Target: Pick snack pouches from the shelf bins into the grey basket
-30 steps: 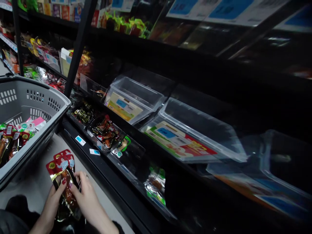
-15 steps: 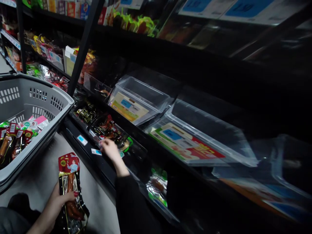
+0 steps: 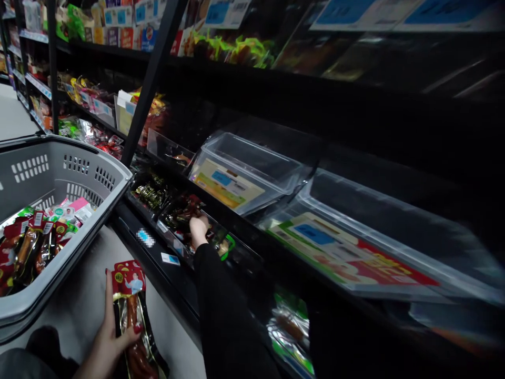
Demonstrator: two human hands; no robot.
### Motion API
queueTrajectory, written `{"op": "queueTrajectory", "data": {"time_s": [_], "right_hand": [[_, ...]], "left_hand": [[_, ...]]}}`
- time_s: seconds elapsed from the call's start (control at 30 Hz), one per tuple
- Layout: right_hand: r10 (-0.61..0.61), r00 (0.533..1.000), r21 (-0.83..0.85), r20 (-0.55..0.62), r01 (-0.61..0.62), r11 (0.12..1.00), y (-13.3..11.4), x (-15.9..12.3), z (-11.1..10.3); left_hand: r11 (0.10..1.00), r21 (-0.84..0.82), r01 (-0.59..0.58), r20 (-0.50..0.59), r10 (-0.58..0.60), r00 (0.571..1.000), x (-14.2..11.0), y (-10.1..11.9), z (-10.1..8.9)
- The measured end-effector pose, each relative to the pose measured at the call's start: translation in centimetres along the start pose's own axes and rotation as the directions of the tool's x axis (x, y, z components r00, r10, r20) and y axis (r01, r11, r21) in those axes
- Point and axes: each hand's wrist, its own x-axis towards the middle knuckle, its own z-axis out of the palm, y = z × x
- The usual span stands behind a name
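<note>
In the lower left, my left hand (image 3: 112, 331) grips a meat snack pack (image 3: 136, 321), black and gold with a red top and brown meat showing through. A second red top edge shows behind it. My right hand (image 3: 199, 229), in a black sleeve, reaches into a low clear bin (image 3: 168, 231) of similar dark red and black packs. Its fingers point down among the packs and are mostly hidden, so I cannot make out whether they hold one. To the left, a grey shopping basket (image 3: 114, 173) contains several such packs (image 3: 29, 245) and pink and green ones.
Clear sloped bins with labels (image 3: 229, 181) stand on the shelf above my right hand. A dark slanted post (image 3: 152, 79) rises behind the basket. Green and silver packs (image 3: 290, 326) lie at the lower right. Grey floor (image 3: 165, 310) shows between basket and shelf.
My right hand has moved from the bin's front edge deeper in among the packs. My left hand still holds its pack, now with the fingers extended up its side. The view has shifted slightly.
</note>
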Motion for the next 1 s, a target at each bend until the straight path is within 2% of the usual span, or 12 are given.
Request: {"op": "queueTrajectory", "data": {"time_s": [0.1,0.2,0.3,0.33,0.37,0.43,0.53,0.7,0.8,0.9,0.97,1.0], "right_hand": [[0.034,0.997,0.060,-0.075,-0.029,0.998,1.0,-1.5,-2.1],[0.017,0.999,0.163,-0.032,-0.011,0.987,1.7,-6.2,-5.1],[0.021,0.994,0.261,0.106,-0.048,0.964,2.0,-13.2,-7.6],[0.026,0.982,0.307,0.185,-0.083,0.948,2.1,-15.7,-8.0],[0.027,0.952,0.385,0.305,-0.149,0.911,2.1,-17.9,-8.2],[0.007,0.895,0.465,0.445,-0.238,0.852,2.0,-21.8,-8.1],[-0.034,0.879,0.450,0.476,-0.210,0.868,2.1,-25.8,-7.1],[-0.127,0.915,0.201,0.384,0.052,0.978,2.9,-29.1,-5.9],[-0.200,0.911,0.107,0.360,0.173,0.979,3.0,-29.5,-5.8],[-0.237,0.918,0.095,0.318,0.218,0.971,2.6,-29.1,-6.2],[-0.291,0.933,0.077,0.211,0.281,0.957,2.3,-28.7,-6.8],[-0.355,0.926,0.046,0.131,0.352,0.935,2.1,-28.6,-7.2]], "left_hand": [[0.999,0.018,-0.027,-0.004,0.028,1.000,0.0,0.5,-0.2],[0.997,0.039,-0.068,0.022,0.067,0.998,-0.1,0.7,-0.2],[0.993,0.083,-0.086,0.059,0.081,0.995,-0.4,0.8,-0.2],[0.991,0.099,-0.091,0.073,0.084,0.994,-0.6,0.7,-0.2],[0.989,0.116,-0.096,0.093,0.085,0.992,-0.6,0.7,-0.2],[0.984,0.144,-0.108,0.136,0.089,0.987,-0.8,0.5,-0.2],[0.967,0.196,-0.164,0.154,0.135,0.979,-0.7,0.0,-0.3],[0.937,0.264,-0.229,0.093,0.212,0.973,-0.9,-0.7,0.2],[0.943,0.251,-0.217,0.092,0.199,0.976,-1.1,-0.8,0.5],[0.933,0.270,-0.237,0.079,0.224,0.971,-1.3,-0.9,0.5],[0.926,0.286,-0.245,0.067,0.236,0.970,-1.3,-1.0,0.4],[0.926,0.288,-0.244,0.063,0.237,0.970,-1.3,-1.1,0.3]]}}
